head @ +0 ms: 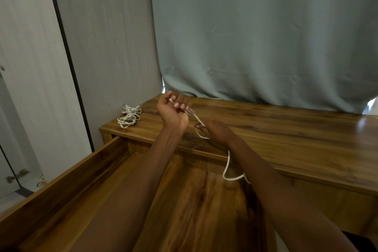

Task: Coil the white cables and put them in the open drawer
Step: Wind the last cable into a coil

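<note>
Far left on desk point(286, 129), near corner: bundle point(129, 115) of white cable, loosely looped, outside drawer point(67, 178). Below, drawer pulled open, ready to receive coils. Centre: left hand point(173, 112) raised, palm up, fingers curled round one end of second cable point(227, 168), probably as anchor for winding. Just right: right hand point(216, 130), fingers curled over same cable, seemingly guiding slack. Rest of cable hanging in loop over open drawer, under right forearm.

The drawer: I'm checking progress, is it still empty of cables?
Empty as far as visible: the drawer shows bare wood; arms hide part of it.
</note>
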Demonstrator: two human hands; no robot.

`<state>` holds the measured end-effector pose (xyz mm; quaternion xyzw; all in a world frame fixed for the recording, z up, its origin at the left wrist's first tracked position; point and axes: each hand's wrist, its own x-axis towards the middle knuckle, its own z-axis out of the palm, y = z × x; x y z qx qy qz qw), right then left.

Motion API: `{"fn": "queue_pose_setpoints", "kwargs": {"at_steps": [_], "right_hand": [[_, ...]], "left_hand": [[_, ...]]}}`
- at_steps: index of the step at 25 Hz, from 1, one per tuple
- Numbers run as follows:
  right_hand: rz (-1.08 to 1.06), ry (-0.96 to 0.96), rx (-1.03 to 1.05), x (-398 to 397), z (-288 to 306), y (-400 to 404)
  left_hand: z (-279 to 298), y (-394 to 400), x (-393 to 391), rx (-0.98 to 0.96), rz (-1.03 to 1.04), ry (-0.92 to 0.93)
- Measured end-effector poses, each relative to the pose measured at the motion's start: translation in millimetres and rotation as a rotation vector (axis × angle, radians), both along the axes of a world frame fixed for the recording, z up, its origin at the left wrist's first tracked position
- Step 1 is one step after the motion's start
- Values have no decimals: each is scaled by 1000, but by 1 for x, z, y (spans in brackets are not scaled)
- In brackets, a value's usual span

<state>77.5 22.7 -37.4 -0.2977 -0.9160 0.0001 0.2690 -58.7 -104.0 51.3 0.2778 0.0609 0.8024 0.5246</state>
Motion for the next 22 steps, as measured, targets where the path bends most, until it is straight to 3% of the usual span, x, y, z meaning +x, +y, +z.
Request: {"fn": "queue_pose_setpoints", "kwargs": {"at_steps": [3,6,8,10,11,13,16,19,22], "right_hand": [[104,78,-43,-15,-1,-26],[127,172,-121,-20,3,-42],[108,176,-143,-18,11,-49],[87,122,-6,-17,19,-53],[73,93,86,-16,22,-51],[40,47,263,-10,29,-45],[-9,-37,498,-1,31,-30],[-70,-88,631,3,36,-19],[-76,-30,580,9,39,-2]], "left_hand": [[3,15,-7,-149,308,-196],[-5,32,-29,-256,560,-82],[-16,36,-41,-356,841,351],[-28,35,-45,-394,1065,922],[-31,35,-47,-414,1083,1126],[-30,32,-52,-518,999,1421],[-23,18,-47,-653,593,1747],[-16,-3,-39,-712,45,1759],[-17,-8,-50,-631,-486,1527]]}}
